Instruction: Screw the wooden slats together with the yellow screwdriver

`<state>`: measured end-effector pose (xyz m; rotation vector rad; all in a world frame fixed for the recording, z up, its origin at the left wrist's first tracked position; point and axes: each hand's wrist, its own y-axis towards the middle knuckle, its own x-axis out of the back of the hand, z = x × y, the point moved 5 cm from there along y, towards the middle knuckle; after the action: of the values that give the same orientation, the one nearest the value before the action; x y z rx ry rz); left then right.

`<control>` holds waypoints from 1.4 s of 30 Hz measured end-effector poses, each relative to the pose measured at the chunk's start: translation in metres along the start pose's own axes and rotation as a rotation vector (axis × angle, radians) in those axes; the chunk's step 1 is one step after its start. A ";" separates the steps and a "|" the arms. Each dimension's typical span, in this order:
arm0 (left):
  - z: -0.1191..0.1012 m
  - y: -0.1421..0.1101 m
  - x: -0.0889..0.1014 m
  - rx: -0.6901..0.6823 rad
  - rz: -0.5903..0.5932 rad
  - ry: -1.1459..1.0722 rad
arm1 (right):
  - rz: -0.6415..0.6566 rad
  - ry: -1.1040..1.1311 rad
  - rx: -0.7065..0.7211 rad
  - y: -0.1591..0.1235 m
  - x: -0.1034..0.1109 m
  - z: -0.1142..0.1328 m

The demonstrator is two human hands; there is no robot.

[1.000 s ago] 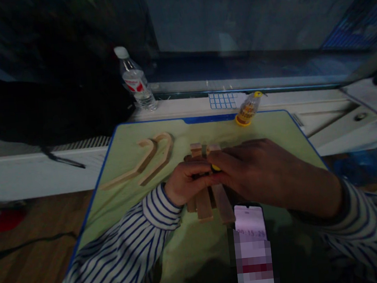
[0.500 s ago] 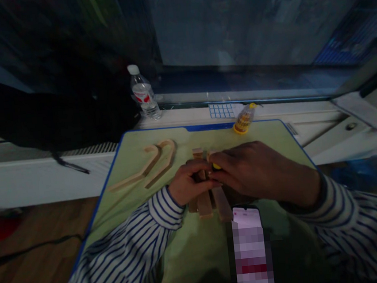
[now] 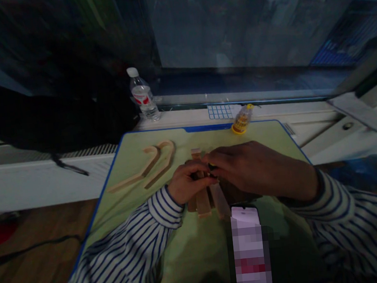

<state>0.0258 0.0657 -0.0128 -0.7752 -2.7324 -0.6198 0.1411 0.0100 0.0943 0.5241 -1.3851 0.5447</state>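
Observation:
My left hand (image 3: 186, 182) is closed around a pale wooden strip (image 3: 203, 204), with thumb and forefinger reaching toward my right fingertips. In my right hand (image 3: 249, 169) is a small yellow-and-black screwdriver (image 3: 212, 166), mostly covered by the fingers. Its tip is hidden between the two hands. A second wooden strip (image 3: 220, 200) slants beside the first one. Both strips lie over a darker brown piece (image 3: 192, 204), whose shape is largely covered.
Two hook-shaped wooden pieces (image 3: 159, 164) lie on the left of the green table (image 3: 182, 253). A phone (image 3: 245, 218) is at the front. Behind stand a yellow-capped clear container (image 3: 241, 121) and a water bottle (image 3: 144, 99) on the sill. A black bag (image 3: 83, 125) hangs left.
My right fingers have turned slightly around the screwdriver, so less of its yellow end shows. My left hand keeps its grip. The view has shifted a little.

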 end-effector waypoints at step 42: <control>-0.006 0.003 0.001 -0.164 -0.032 -0.074 | -0.037 0.023 -0.071 -0.002 0.002 0.001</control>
<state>0.0271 0.0660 -0.0057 -0.8073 -2.7921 -0.8472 0.1413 0.0079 0.0962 0.4832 -1.3650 0.4689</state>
